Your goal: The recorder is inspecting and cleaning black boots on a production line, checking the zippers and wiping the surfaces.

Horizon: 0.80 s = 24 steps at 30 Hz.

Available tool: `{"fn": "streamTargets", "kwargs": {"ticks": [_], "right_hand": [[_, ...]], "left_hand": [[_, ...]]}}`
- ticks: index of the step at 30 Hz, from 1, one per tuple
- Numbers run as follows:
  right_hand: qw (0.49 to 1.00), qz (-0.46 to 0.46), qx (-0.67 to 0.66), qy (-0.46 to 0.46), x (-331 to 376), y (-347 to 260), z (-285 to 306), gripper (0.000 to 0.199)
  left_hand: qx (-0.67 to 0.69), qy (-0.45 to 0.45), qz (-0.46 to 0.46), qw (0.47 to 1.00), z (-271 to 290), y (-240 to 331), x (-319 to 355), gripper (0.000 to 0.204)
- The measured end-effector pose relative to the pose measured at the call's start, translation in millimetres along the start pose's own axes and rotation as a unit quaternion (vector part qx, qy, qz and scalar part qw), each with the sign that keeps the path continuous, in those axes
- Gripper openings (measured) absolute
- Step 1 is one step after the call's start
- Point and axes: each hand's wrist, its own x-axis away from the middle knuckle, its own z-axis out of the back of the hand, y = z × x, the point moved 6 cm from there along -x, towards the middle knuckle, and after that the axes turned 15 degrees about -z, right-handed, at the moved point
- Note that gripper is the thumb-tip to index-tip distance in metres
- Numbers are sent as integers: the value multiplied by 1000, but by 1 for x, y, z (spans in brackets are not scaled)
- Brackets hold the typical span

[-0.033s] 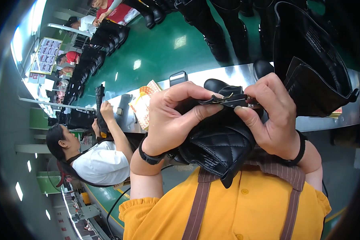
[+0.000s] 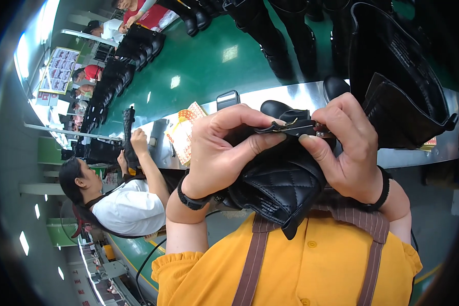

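In front of my chest hangs a black quilted leather boot (image 2: 285,186), its shaft opening toward me. My left hand (image 2: 214,150) is closed, pinching a black leather strap or edge (image 2: 305,126) of it between thumb and forefinger. A pale loose thread and a thin shiny metal line show beside those fingertips. My right hand (image 2: 352,153) is closed at the other end of the strap, around a small metal piece (image 2: 323,134). Whether that piece is a buckle or a small tool, I cannot tell. The boot's rounded toe (image 2: 274,108) points away, behind my fingers.
A metal-topped bench (image 2: 301,94) runs across ahead. On it are a tall black boot (image 2: 392,107) at right, a black-rimmed rectangular object (image 2: 227,99) and orange-patterned paper (image 2: 181,135). At left a co-worker (image 2: 127,204) handles a black boot (image 2: 129,135). More black boots (image 2: 270,41) stand beyond.
My hands and the boot stay in place. At left, the co-worker's raised hand and the boot there have shifted slightly to the right.
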Motion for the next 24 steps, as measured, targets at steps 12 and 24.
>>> {"fn": "streamTargets", "kwargs": {"ticks": [12,24], "right_hand": [[999,16,41,20,-3,-1,2,24],[997,22,72,13,-4,1,3,23]], "left_hand": [[-20,1,-1,1000,-1,1,-3,15],[-10,1,26,1000,-5,-5,-3,18]]}}
